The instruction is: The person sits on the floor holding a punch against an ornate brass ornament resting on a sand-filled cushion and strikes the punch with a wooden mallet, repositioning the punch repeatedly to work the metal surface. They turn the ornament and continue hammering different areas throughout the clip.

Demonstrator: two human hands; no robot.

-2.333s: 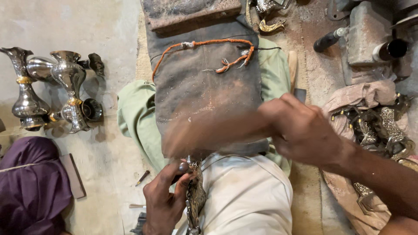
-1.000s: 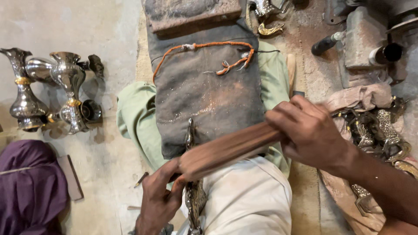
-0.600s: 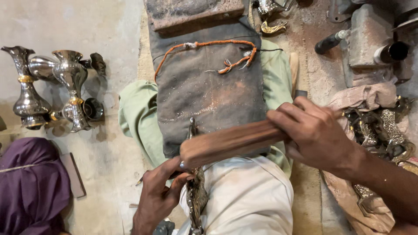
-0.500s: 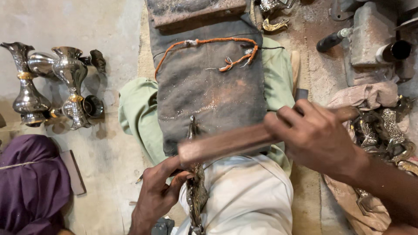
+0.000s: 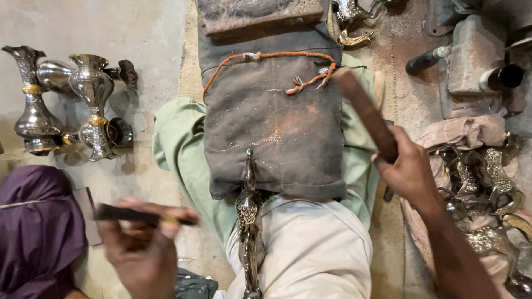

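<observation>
My right hand point(image 5: 407, 169) grips a brown wooden mallet point(image 5: 366, 113) that points up and left, raised over the right side of the lap. My left hand point(image 5: 141, 246) is at the lower left, blurred, holding a thin dark chisel-like tool point(image 5: 133, 215) level. An ornate silver metal piece point(image 5: 249, 221), long and narrow, lies upright on my lap with its tip on a dark grey dusty cloth pad point(image 5: 274, 127) tied with an orange cord point(image 5: 266, 55). Neither hand touches the metal piece.
Silver vases point(image 5: 91, 99) stand on the floor at the left. A purple cloth point(image 5: 36, 232) lies at the lower left. More ornate metal parts point(image 5: 487, 188) are piled on a cloth at the right. Blocks and tools point(image 5: 471, 55) sit at the upper right.
The mallet was swung up and to the right, off the metal piece. My left hand has left the piece and moved out to the lower left with the thin tool.
</observation>
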